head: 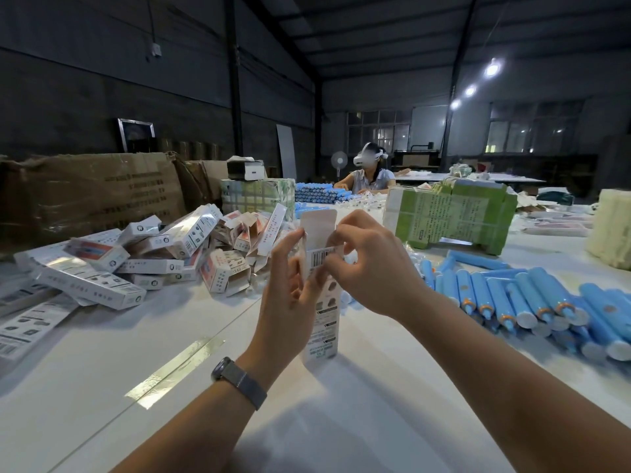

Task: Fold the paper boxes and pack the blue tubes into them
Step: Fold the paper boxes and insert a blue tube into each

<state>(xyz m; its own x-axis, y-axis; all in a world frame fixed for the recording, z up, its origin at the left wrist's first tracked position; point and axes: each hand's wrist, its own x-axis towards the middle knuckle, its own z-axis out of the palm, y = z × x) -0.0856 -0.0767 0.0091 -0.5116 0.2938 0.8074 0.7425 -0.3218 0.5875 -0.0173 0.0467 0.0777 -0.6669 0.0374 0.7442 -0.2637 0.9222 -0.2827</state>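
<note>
A tall white paper box stands upright on the white table, its top flap open and pointing up. My left hand grips the box's left side near the top. My right hand pinches a small side flap with a barcode at the box's top. Several blue tubes with orange necks and white caps lie in a row to the right. A heap of folded white boxes lies to the left. What is inside the held box is hidden.
Flat box blanks lie at the far left. Green-printed bundles of flat cartons stand behind the tubes, brown cardboard cartons at back left. Another person sits across the table beside more blue tubes.
</note>
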